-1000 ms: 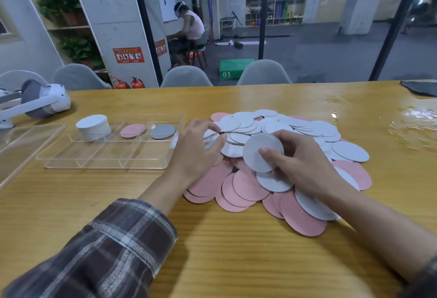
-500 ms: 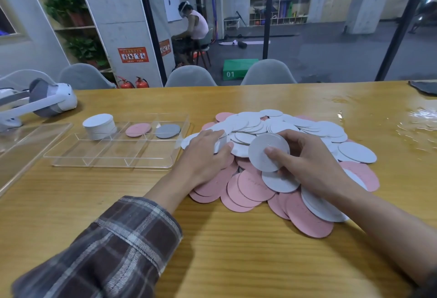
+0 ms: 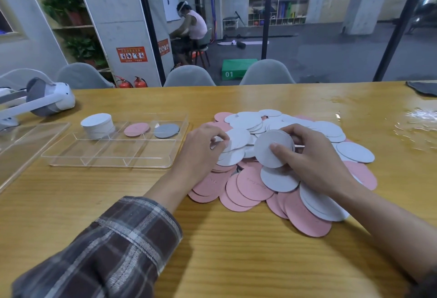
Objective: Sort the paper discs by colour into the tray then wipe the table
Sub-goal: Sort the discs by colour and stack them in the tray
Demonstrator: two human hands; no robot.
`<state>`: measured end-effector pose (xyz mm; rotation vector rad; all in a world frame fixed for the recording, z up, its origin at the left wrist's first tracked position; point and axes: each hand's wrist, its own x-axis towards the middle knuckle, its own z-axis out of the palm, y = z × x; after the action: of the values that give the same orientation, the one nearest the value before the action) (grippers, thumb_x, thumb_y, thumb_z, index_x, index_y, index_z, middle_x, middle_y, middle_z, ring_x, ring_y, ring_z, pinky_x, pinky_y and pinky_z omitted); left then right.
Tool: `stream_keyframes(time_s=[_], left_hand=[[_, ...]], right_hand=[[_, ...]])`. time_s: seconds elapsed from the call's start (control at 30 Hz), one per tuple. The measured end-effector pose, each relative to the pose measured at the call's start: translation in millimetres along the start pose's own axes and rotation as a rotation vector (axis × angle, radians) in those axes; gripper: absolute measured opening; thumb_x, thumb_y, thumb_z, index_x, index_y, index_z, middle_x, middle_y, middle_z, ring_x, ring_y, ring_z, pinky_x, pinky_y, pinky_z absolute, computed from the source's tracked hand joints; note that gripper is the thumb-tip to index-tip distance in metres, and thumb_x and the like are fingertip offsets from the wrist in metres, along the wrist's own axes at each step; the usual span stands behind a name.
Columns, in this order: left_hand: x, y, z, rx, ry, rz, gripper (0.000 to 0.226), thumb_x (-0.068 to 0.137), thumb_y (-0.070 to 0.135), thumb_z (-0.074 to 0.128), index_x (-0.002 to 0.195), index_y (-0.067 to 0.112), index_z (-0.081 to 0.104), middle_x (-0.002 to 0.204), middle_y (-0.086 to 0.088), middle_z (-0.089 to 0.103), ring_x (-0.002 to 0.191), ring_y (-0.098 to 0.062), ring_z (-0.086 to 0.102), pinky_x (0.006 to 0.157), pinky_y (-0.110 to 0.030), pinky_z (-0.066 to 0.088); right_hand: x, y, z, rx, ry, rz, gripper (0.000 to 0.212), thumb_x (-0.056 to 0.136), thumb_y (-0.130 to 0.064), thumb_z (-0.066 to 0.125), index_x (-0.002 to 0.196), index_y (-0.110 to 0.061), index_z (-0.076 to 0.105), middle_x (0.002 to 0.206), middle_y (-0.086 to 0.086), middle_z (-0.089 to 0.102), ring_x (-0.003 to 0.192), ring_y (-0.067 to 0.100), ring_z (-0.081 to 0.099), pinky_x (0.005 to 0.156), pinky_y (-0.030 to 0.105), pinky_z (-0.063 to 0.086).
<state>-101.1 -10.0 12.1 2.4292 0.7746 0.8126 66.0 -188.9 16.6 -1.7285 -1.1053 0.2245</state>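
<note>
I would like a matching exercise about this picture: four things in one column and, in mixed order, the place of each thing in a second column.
Things
1. free-standing stack of white discs
2. single grey disc
3. headset
4. dark cloth

Places
a. far right edge of the table
b. tray, back left compartment
c. table, left of the tray
d. tray, back right compartment

Pairs: 1-b, 2-d, 3-c, 4-a

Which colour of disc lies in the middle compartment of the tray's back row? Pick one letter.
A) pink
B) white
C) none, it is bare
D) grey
A: a single pink disc lies in the back middle compartment of the tray, between the white stack on its left and the grey disc on its right.
</note>
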Motion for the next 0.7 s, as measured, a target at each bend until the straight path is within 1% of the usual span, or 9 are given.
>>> stream_keyframes(time_s=[0.07, 0.13, 0.27, 0.37, 0.43, 0.5, 0.57, 0.67, 0.7], left_hand=[[-0.6, 1.7, -0.8, -0.021, -0.03, -0.018, 0.004, 0.099, 0.022, 0.069, 0.099, 0.024, 0.072, 0.115, 0.008, 0.067, 0.102, -0.006, 0.054, 0.079, 0.007, 0.03], [-0.7, 1.5, -2.2, -0.05, -0.047, -0.031, 0.004, 0.099, 0.024, 0.069, 0.103, 0.024, 0.071, 0.112, 0.01, 0.066, 0.105, -0.005, 0.055, 0.077, 0.007, 0.032], [-0.2, 1.0, -4.9, -0.088, 0.006, 0.009, 0.02, 0.089, 0.022, 0.081, 0.107, 0.023, 0.072, 0.102, 0.014, 0.068, 0.096, -0.003, 0.06, 0.075, 0.001, 0.037], [1.2, 2.6, -6.8, -0.207, 0.029, -0.004, 0.027, 0.083, 0.016, 0.086, 0.108, 0.023, 0.076, 0.092, 0.009, 0.071, 0.081, -0.001, 0.063, 0.071, -0.006, 0.043], [1.9, 4.4, -8.9, -0.299, -0.008, -0.046, 0.026, 0.084, 0.014, 0.085, 0.108, 0.022, 0.079, 0.088, 0.008, 0.072, 0.071, 0.001, 0.061, 0.071, -0.011, 0.048], [2.5, 6.4, -11.4, -0.388, -0.05, -0.074, 0.019, 0.087, 0.013, 0.083, 0.105, 0.019, 0.082, 0.083, 0.013, 0.073, 0.071, 0.0, 0.062, 0.071, -0.014, 0.05], [2.7, 8.7, -13.7, -0.468, -0.093, -0.087, 0.013, 0.089, 0.011, 0.08, 0.101, 0.016, 0.083, 0.085, 0.01, 0.077, 0.077, -0.004, 0.067, 0.073, -0.017, 0.052], [1.1, 12.5, -15.6, -0.576, -0.156, -0.126, 0.011, 0.09, 0.014, 0.08, 0.1, 0.017, 0.083, 0.098, -0.009, 0.078, 0.089, -0.024, 0.072, 0.077, -0.03, 0.057], [0.2, 13.7, -15.5, -0.601, -0.177, -0.122, 0.011, 0.091, 0.015, 0.08, 0.101, 0.017, 0.083, 0.1, -0.012, 0.077, 0.09, -0.028, 0.071, 0.075, -0.032, 0.057]], right_hand=[[-2.0, -3.4, -0.3, 0.033, -0.019, 0.027, 0.012, 0.094, -0.024, 0.072, 0.104, -0.024, 0.067, 0.098, -0.006, 0.075, 0.069, 0.019, 0.076, 0.073, 0.049, 0.061], [-4.1, -5.6, -0.5, 0.033, -0.032, 0.032, 0.012, 0.095, -0.023, 0.072, 0.105, -0.022, 0.066, 0.096, -0.002, 0.076, 0.059, 0.022, 0.074, 0.071, 0.047, 0.061], [-5.0, -7.8, -1.2, 0.054, -0.018, 0.046, 0.013, 0.096, -0.022, 0.07, 0.108, -0.023, 0.066, 0.093, 0.0, 0.077, 0.059, 0.024, 0.074, 0.07, 0.045, 0.062], [-5.4, -8.3, -2.4, 0.092, -0.016, 0.07, 0.011, 0.098, -0.022, 0.068, 0.109, -0.023, 0.067, 0.091, 0.001, 0.078, 0.063, 0.024, 0.076, 0.069, 0.042, 0.062], [-6.1, -8.5, -2.5, 0.1, -0.019, 0.078, 0.011, 0.099, -0.022, 0.066, 0.11, -0.023, 0.067, 0.091, 0.0, 0.078, 0.064, 0.024, 0.076, 0.067, 0.04, 0.061], [-6.0, -8.2, -2.5, 0.096, -0.011, 0.087, 0.011, 0.1, -0.022, 0.065, 0.11, -0.023, 0.066, 0.092, 0.0, 0.078, 0.064, 0.022, 0.076, 0.063, 0.033, 0.059], [-5.1, -7.9, -2.9, 0.075, -0.002, 0.091, 0.009, 0.101, -0.024, 0.063, 0.109, -0.024, 0.066, 0.094, -0.001, 0.077, 0.062, 0.02, 0.075, 0.064, 0.031, 0.057], [-4.8, -7.2, -3.4, 0.031, -0.021, 0.081, 0.008, 0.103, -0.025, 0.058, 0.107, -0.027, 0.065, 0.093, -0.002, 0.076, 0.061, 0.018, 0.075, 0.076, 0.039, 0.056], [-4.9, -7.1, -3.1, 0.031, -0.032, 0.076, 0.01, 0.104, -0.024, 0.056, 0.107, -0.026, 0.065, 0.091, -0.002, 0.076, 0.062, 0.019, 0.075, 0.079, 0.041, 0.056]])
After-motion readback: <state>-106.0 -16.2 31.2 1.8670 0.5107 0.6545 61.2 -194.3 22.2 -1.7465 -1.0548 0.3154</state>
